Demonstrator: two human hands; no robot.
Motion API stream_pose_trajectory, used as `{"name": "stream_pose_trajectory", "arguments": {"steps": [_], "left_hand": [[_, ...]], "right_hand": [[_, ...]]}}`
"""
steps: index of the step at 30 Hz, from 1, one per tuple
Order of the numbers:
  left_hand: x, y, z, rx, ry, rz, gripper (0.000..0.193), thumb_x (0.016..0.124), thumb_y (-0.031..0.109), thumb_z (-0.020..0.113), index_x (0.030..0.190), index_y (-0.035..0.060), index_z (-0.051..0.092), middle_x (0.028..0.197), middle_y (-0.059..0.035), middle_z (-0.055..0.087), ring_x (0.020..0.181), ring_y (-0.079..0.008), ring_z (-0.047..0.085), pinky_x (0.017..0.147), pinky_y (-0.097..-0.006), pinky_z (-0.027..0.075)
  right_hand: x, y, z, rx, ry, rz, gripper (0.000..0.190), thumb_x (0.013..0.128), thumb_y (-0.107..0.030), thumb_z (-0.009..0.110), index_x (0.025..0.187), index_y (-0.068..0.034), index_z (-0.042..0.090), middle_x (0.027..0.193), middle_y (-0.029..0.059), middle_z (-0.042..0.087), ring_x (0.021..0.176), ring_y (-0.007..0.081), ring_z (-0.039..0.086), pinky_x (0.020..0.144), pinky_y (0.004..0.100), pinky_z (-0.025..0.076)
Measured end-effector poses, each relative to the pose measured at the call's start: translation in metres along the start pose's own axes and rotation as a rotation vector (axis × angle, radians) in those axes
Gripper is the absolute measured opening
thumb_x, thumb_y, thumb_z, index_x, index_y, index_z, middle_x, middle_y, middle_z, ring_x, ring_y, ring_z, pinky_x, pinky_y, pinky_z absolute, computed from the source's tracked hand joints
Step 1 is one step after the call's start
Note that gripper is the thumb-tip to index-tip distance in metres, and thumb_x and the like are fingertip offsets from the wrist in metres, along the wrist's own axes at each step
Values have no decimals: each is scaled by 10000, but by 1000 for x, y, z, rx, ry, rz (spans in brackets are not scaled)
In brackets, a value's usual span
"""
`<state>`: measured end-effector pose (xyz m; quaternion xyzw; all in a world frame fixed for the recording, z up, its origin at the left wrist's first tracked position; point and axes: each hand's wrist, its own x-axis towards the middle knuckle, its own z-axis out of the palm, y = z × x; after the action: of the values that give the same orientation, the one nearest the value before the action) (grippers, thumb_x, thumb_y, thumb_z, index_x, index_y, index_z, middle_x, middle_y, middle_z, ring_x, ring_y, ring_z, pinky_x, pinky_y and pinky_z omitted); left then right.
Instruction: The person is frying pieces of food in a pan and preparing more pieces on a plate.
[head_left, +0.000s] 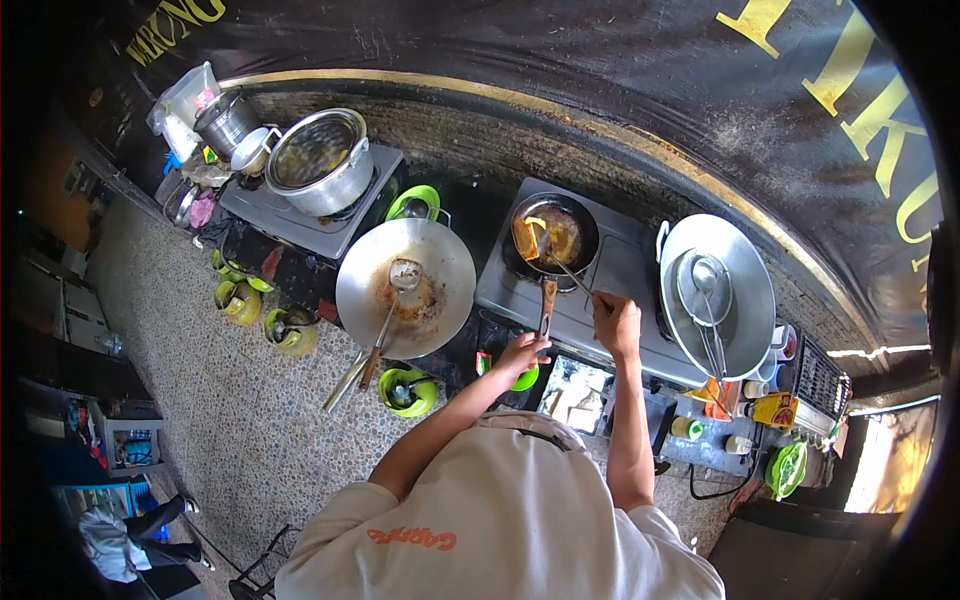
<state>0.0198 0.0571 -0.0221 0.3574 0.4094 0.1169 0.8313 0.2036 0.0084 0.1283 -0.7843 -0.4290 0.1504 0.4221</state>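
Note:
A small dark frying pan (581, 214) sits on the left burner of a grey gas stove (499, 281). My left hand (520, 355) is at the end of its brown wooden-look handle (548, 304), with thumb and fingers around it. My right hand (618, 321) grips a thin metal cooking utensil (574, 279) that slants down into the pan. Its tip meets a browned piece of food (525, 238), which looks like bread, at the pan's left side. A yellow strip lies on the food. Glossy brown liquid or residue coats the pan's bottom.
Left is a large wok (360, 300) holding a ladle (406, 276). Beyond it, a lidded pot (319, 191) stands on another stove. An aluminium basin (754, 315) with strainers is at right. Green gas cylinders (292, 331) stand on the pebbled floor. Another person (112, 544) is lower left.

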Motion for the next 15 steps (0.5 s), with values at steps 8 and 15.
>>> {"name": "stream_pose_trajectory", "arguments": {"steps": [8, 15], "left_hand": [[6, 0, -5, 44, -56, -7, 523, 931, 398, 670, 1328, 93, 517, 1263, -18, 650, 965, -131, 682, 779, -282, 441], [6, -3, -8, 45, -73, -21, 444, 969, 362, 628, 1304, 87, 534, 1269, -17, 652, 919, -133, 695, 709, -247, 444]], "right_hand": [[-1, 7, 1, 21, -42, 76, 232, 925, -166, 609, 796, 17, 670, 528, 136, 583, 447, 200, 644, 473, 342, 489], [-6, 3, 7, -28, -25, 27, 206, 948, -163, 609, 926, 0, 733, 552, 99, 622, 444, 173, 642, 466, 316, 495]]}}
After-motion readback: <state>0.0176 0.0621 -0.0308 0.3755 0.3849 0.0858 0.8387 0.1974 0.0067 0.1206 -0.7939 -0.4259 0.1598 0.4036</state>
